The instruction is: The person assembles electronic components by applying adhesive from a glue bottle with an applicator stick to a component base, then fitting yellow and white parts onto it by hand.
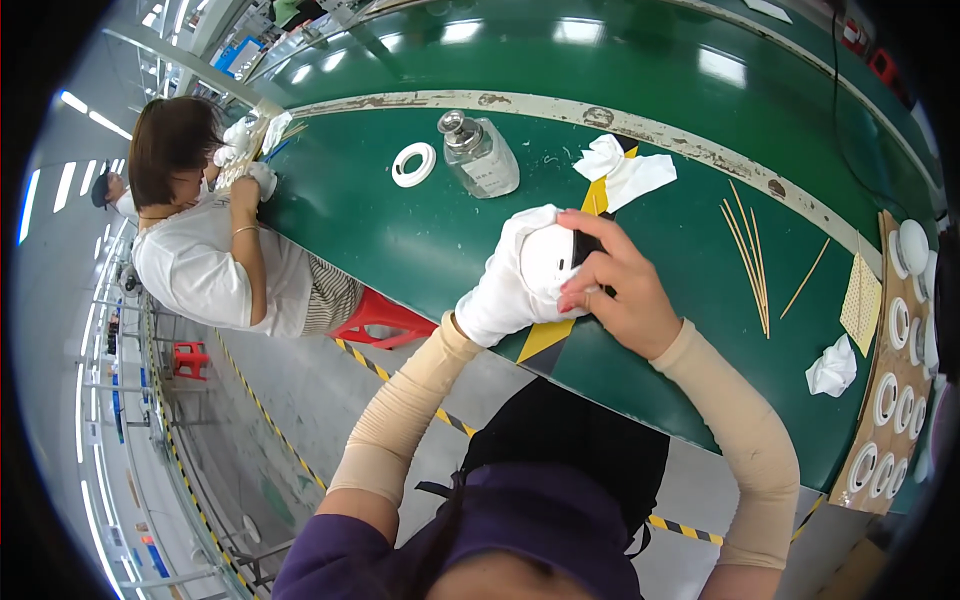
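My left hand [500, 290], in a white glove, is closed around a white round plastic part [546, 262] with a small dark slot, held above the table's near edge. Bare and curled, my right hand [625, 290] grips the same part from its right side. Its fingers lie over a black section [586, 245], and whether this belongs to the white part I cannot tell. Beyond my hands stand a clear glass bottle [484, 158] with a metal top and, beside it, a white ring [413, 165] lying flat. A crumpled white cloth [630, 172] lies further right.
Several thin wooden sticks [752, 262] lie on the green table [690, 330]. Near its right end are a yellow perforated sheet [861, 303], a crumpled white wad [832, 367] and a board [862, 440] of white rings. At the left, a co-worker [215, 250] sits on a red stool [385, 320].
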A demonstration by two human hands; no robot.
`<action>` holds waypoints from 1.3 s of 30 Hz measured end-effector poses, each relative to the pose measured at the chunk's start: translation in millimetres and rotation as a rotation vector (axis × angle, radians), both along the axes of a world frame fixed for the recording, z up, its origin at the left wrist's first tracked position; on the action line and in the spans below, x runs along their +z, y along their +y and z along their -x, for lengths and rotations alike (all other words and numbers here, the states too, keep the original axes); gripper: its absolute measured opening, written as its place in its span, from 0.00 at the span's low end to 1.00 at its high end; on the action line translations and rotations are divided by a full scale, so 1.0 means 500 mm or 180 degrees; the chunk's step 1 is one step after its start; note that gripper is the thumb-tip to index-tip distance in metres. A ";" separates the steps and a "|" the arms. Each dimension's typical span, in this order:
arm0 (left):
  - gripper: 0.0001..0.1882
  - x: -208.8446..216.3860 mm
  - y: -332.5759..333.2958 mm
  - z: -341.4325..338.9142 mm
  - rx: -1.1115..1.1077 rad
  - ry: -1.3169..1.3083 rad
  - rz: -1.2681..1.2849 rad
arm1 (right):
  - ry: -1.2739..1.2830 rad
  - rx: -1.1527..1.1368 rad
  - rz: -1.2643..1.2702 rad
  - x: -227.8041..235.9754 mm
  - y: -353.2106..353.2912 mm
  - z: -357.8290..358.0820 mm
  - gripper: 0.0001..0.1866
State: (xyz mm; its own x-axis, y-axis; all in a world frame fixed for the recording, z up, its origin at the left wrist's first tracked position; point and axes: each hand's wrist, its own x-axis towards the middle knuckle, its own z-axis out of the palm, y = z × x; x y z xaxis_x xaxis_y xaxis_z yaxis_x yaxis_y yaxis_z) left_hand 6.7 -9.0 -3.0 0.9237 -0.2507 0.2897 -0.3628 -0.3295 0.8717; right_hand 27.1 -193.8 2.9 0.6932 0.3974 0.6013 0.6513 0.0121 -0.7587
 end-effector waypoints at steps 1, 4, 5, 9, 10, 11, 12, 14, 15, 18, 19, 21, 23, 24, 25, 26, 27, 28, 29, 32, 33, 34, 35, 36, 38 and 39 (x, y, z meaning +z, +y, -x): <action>0.54 0.002 0.000 -0.002 -0.0130 -0.0050 0.0013 | 0.0010 0.0010 0.0012 0.005 0.002 -0.003 0.04; 0.55 -0.025 0.005 -0.022 -0.0095 -0.0140 -0.0409 | 0.1690 -0.0106 -0.0282 0.042 0.029 -0.020 0.03; 0.55 -0.030 0.008 -0.023 -0.0030 -0.0478 -0.1251 | 0.1701 -0.0107 -0.0275 0.032 0.027 -0.014 0.03; 0.51 -0.015 0.012 -0.003 -0.0200 0.0290 0.0238 | 0.0239 0.0202 0.0004 -0.002 0.005 0.006 0.03; 0.51 -0.004 0.008 0.001 -0.0164 0.0221 0.0159 | 0.0053 0.0137 0.0149 -0.003 0.005 0.008 0.03; 0.51 -0.007 0.006 0.000 -0.0164 0.0221 0.0169 | -0.0132 0.0071 0.0294 -0.005 0.004 0.010 0.03; 0.52 -0.011 0.005 -0.003 -0.0126 -0.0144 -0.0108 | -0.0256 -0.0100 0.0366 -0.003 0.005 0.009 0.04; 0.53 -0.011 0.001 -0.005 0.0025 -0.0168 -0.0213 | 0.0089 -0.0107 0.0185 0.008 0.013 0.010 0.03; 0.53 -0.019 0.002 -0.010 0.0026 -0.0168 -0.0207 | 0.0426 -0.0129 0.0007 0.014 0.017 0.009 0.03; 0.54 -0.001 -0.007 -0.002 0.0071 0.0206 0.0110 | 0.1093 0.0010 -0.0274 0.019 0.017 -0.010 0.03; 0.54 -0.005 -0.007 -0.003 0.0067 0.0199 0.0107 | 0.1589 0.0165 -0.0434 0.018 0.012 -0.015 0.03; 0.53 -0.020 -0.001 -0.007 0.0171 -0.0494 -0.0711 | 0.1468 0.0244 -0.0432 0.002 0.002 0.000 0.03; 0.53 -0.033 0.000 -0.005 -0.0137 -0.0034 0.0234 | 0.0035 0.0166 -0.0002 -0.006 0.003 0.011 0.03; 0.53 -0.031 0.000 -0.006 -0.0118 -0.0210 0.0092 | -0.0032 0.0143 0.0070 -0.002 0.000 0.011 0.03; 0.53 -0.030 0.000 -0.007 -0.0098 -0.0385 -0.0050 | -0.0031 0.0140 0.0071 0.001 -0.001 0.009 0.03; 0.53 -0.032 0.003 -0.013 -0.0100 -0.0383 -0.0049 | 0.0081 0.0048 0.0103 0.003 -0.002 0.007 0.03; 0.53 -0.036 0.008 -0.019 -0.0022 -0.0541 -0.0549 | 0.0197 -0.0035 0.0132 0.008 -0.002 0.006 0.03; 0.53 -0.042 0.011 -0.022 0.0054 -0.0696 -0.1051 | 0.0204 -0.0030 0.0130 0.015 0.000 0.004 0.03; 0.53 -0.049 0.013 -0.020 0.0058 -0.0689 -0.1056 | 0.0784 0.0031 -0.0012 0.024 0.004 0.003 0.03; 0.42 -0.058 0.016 -0.022 -0.0002 -0.0369 -0.1298 | 0.0974 0.0093 -0.0084 0.017 0.000 0.000 0.03; 0.44 -0.049 0.011 -0.020 0.0002 -0.0330 -0.0979 | 0.0583 0.0115 -0.0001 0.010 -0.005 0.000 0.02; 0.47 -0.040 0.006 -0.017 0.0006 -0.0289 -0.0658 | 0.0592 0.0110 0.0002 0.005 -0.007 0.002 0.02; 0.47 -0.032 0.001 -0.012 0.0000 -0.0280 -0.0652 | 0.0021 -0.0019 0.0149 -0.001 -0.009 0.006 0.02; 0.49 -0.022 -0.003 -0.005 -0.0025 -0.0034 -0.0184 | -0.0552 -0.0141 0.0292 -0.003 -0.009 0.010 0.02; 0.52 -0.020 -0.001 0.000 -0.0049 0.0222 0.0289 | -0.0692 -0.0219 0.0411 -0.001 -0.009 0.019 0.03; 0.54 -0.021 0.002 -0.001 -0.0012 0.0191 0.0171 | -0.0846 -0.0300 0.0529 0.001 -0.008 0.020 0.04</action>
State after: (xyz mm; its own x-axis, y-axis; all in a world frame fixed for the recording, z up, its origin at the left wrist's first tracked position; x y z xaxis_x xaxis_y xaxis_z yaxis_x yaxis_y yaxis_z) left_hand 7.3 -7.8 -13.7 0.9389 -0.2397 0.2470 -0.3106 -0.2806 0.9082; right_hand 17.2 -197.7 3.3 0.5591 0.4468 0.6984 0.8191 -0.1675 -0.5486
